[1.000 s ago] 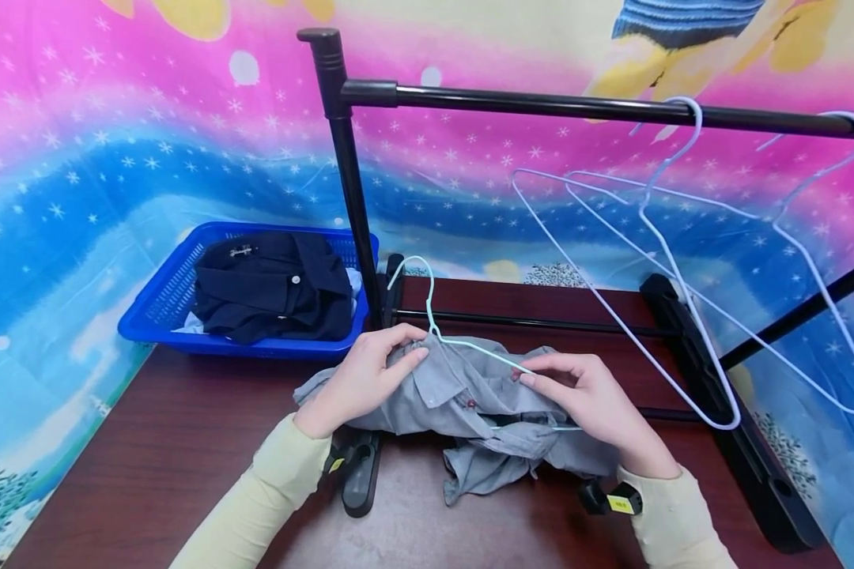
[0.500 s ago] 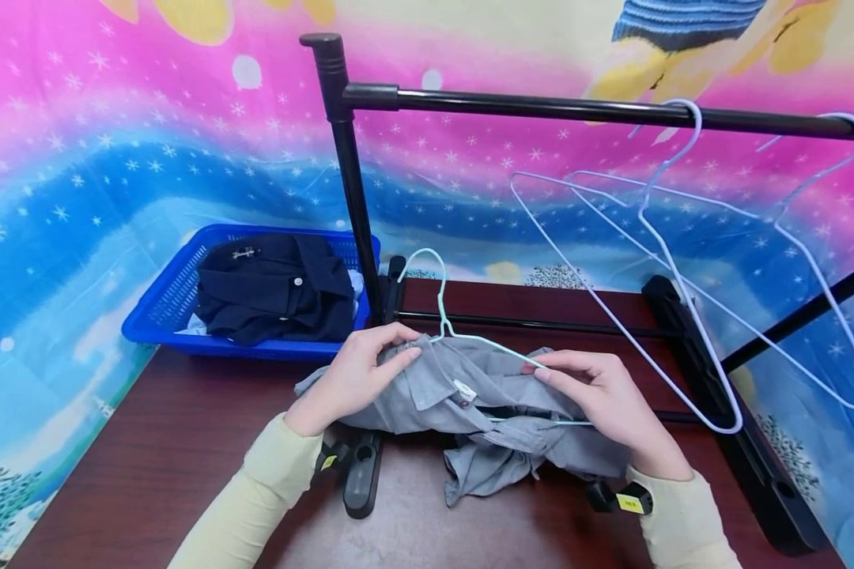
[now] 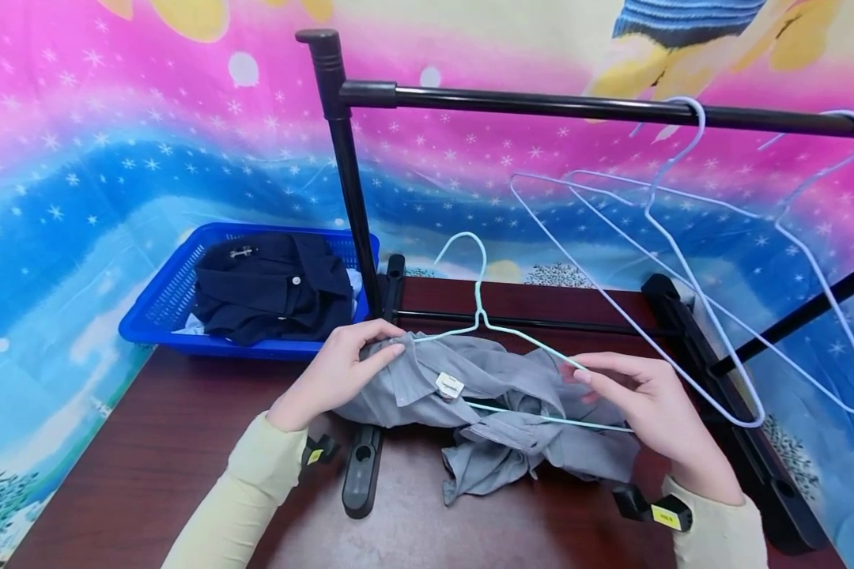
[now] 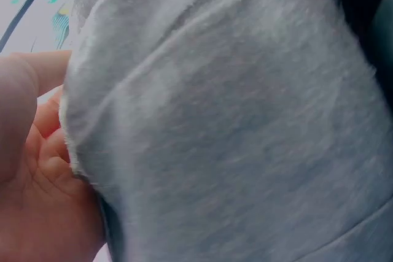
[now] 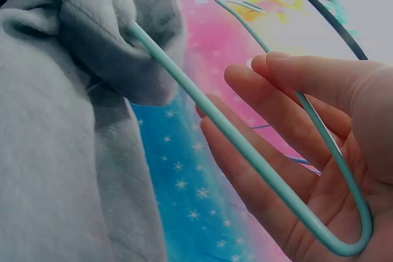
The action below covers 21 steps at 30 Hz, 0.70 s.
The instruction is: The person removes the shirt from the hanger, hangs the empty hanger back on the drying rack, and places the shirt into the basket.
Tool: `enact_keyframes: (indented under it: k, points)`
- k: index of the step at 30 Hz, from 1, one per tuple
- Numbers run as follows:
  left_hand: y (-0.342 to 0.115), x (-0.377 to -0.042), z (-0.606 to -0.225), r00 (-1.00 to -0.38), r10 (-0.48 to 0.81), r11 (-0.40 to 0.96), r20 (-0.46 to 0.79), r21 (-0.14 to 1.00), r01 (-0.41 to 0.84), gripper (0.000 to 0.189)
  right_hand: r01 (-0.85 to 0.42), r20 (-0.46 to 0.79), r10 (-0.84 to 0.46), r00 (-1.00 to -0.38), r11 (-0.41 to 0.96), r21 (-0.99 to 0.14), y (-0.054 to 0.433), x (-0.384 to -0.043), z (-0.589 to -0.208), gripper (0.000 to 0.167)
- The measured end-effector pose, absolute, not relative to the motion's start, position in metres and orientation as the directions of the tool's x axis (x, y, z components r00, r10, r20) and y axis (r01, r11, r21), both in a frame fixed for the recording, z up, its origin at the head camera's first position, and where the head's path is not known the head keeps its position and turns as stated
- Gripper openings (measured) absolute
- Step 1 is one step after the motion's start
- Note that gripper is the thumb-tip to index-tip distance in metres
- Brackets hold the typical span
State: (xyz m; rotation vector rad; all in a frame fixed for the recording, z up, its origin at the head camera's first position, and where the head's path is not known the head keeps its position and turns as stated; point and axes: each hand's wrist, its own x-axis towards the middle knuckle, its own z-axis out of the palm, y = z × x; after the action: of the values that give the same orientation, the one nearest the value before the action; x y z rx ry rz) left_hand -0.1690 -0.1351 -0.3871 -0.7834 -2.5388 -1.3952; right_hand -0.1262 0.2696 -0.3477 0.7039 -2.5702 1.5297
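A grey collared shirt [image 3: 494,367] lies bunched on the table, its white neck label [image 3: 449,386] showing. My left hand [image 3: 341,367] pinches the shirt near the collar on the left side; grey cloth [image 4: 233,121] fills most of the left wrist view. A mint-green wire hanger [image 3: 480,296] stands hook-up at the neck opening, and its left end is hidden inside the shirt. Between thumb and fingers, my right hand [image 3: 651,399] pinches the hanger's right arm. In the right wrist view, the hanger's rounded end [image 5: 353,246] is outside the cloth, against the palm.
A blue basket [image 3: 149,296] holding a folded navy garment [image 3: 270,284] stands at the left. Behind the shirt rises a black rack [image 3: 512,101], with two lilac hangers [image 3: 672,237] on its bar at the right. A rack foot [image 3: 361,474] reaches forward under the shirt's left side.
The mint hanger has shifted right, its hook now higher. My right hand has moved right with it, while my left hand has drifted slightly left. The neck label has come into view.
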Motion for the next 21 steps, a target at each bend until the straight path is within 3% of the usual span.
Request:
enact_keyframes:
  k: [7,14,21]
  points:
    - [-0.138,-0.169,-0.384,-0.858,0.363,0.437,0.363,0.747,0.501,0.017,-0.360,0.184,-0.467,-0.865,0.323,-0.875,0.274,-0.125,-0.347,0.024]
    - [-0.141,-0.166,-0.384,-0.877,0.328,0.453,0.352,0.756,0.473,0.017,-0.214,0.052,-0.626,-0.778,0.186,-0.959,0.280,-0.126,-0.350,0.041]
    - [-0.140,-0.165,-0.386,-0.872,0.334,0.439,0.357,0.760,0.479,0.016,-0.131,0.018,-0.650,-0.760,0.126,-0.983,0.282,-0.126,-0.351,0.044]
